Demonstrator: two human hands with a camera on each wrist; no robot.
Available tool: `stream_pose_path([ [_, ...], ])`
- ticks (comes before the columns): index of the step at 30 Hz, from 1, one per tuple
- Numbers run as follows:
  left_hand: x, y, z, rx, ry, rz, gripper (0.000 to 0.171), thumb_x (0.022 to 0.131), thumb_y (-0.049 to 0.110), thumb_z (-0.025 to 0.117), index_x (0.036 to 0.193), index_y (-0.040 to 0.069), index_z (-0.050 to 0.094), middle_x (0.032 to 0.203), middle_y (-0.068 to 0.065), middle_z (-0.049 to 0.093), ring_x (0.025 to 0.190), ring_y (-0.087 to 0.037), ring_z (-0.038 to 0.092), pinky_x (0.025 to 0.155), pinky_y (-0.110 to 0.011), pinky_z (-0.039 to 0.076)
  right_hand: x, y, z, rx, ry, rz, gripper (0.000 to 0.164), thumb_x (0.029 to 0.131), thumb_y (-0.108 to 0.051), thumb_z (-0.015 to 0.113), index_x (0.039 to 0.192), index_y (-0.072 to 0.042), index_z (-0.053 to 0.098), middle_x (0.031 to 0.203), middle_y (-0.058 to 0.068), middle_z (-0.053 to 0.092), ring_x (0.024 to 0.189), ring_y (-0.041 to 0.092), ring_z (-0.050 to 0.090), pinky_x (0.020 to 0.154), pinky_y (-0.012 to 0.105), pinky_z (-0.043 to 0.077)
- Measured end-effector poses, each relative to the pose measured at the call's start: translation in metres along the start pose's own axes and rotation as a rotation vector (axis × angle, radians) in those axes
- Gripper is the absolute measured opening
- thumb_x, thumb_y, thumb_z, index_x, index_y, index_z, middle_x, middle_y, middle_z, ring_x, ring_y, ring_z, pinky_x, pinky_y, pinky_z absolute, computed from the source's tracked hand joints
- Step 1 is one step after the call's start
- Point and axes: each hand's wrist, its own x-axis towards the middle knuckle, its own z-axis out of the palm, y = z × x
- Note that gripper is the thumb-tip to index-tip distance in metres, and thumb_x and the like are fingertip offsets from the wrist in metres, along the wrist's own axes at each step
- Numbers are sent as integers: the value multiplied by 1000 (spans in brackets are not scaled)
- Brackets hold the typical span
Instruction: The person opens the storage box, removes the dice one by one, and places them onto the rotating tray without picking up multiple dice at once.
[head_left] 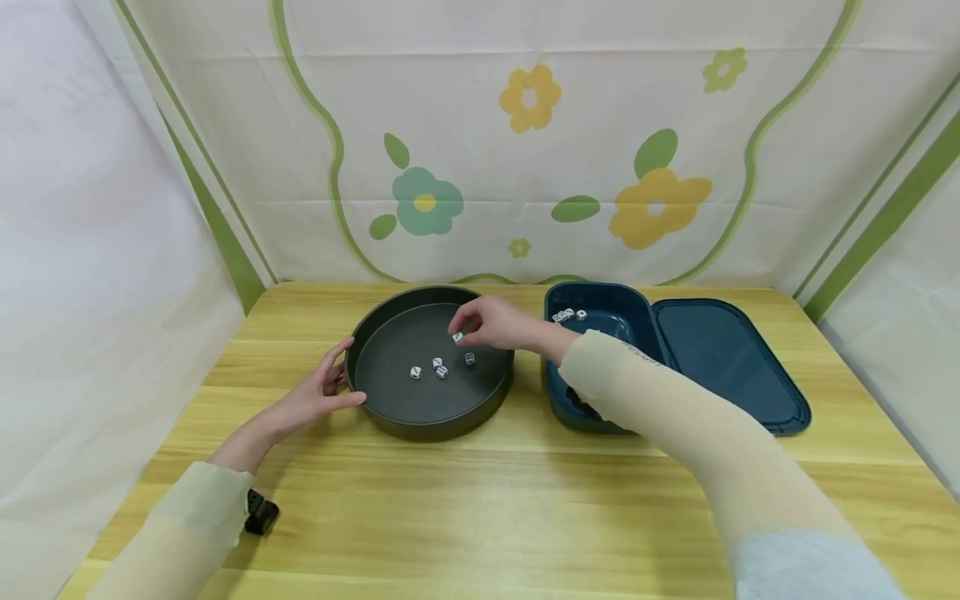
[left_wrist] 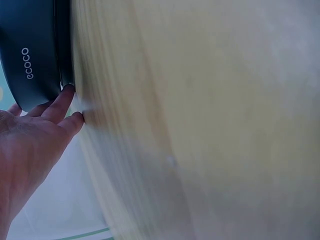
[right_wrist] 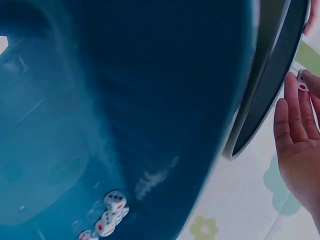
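My right hand (head_left: 495,322) is over the round dark tray (head_left: 390,396), pinching a white die (head_left: 457,337) between thumb and fingertips. In the right wrist view a red pip shows on that die (right_wrist: 302,81). Several other dice (head_left: 416,372) lie scattered on the tray's floor below. My left hand (head_left: 318,396) rests against the tray's outer left side, thumb and fingers spread along its wall. From the left wrist, those fingers touch the wall near its edge, by the printed letters "ecoco". A blue box (head_left: 558,392) beneath my right forearm holds a cluster of dice (right_wrist: 112,215).
The box's blue lid (head_left: 731,367) lies on the wooden table (head_left: 420,517) to its right. A patterned cloth (head_left: 465,100) hangs behind the table. Beside my left wrist is a small black device (head_left: 261,512).
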Motion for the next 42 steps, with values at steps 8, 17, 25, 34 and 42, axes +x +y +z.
stream_pose_path([
  [8, 2, 1, 3, 9, -3, 0, 92, 95, 17, 65, 157, 20, -2, 152, -35, 17, 139, -50, 19, 106, -62, 24, 17, 2, 8, -40, -25, 12, 20, 89, -6, 71, 108, -1, 71, 105, 3, 68, 93, 17, 64, 80, 26, 50],
  [17, 6, 3, 4, -8, -25, 4, 92, 95, 17, 65, 157, 21, -3, 153, -35, 14, 140, -50, 16, 106, -63, 22, 12, 7, 2, -52, -11, 9, 19, 88, -4, 72, 106, -4, 72, 106, 3, 69, 95, 16, 64, 83, 27, 50],
  [25, 6, 1, 2, 1, -20, 4, 92, 95, 16, 65, 157, 20, -3, 153, -35, 15, 139, -50, 18, 106, -63, 22, -4, 7, -11, 28, 22, 5, 19, 89, -5, 70, 108, -3, 71, 107, 5, 67, 94, 16, 64, 82, 28, 51],
  [34, 1, 2, -1, 6, -19, 0, 92, 95, 16, 65, 157, 21, -4, 153, -35, 12, 139, -51, 16, 106, -64, 21, -39, 14, -35, 94, 106, 21, 18, 90, -7, 69, 108, -4, 72, 108, 6, 68, 96, 22, 65, 83, 33, 52],
  [42, 0, 2, -3, 3, -21, -6, 92, 96, 16, 64, 157, 21, -5, 154, -33, 11, 139, -50, 16, 106, -64, 21, -67, 37, -62, 116, 234, 95, 21, 91, -5, 68, 111, 0, 70, 115, 14, 66, 96, 26, 64, 83, 39, 51],
])
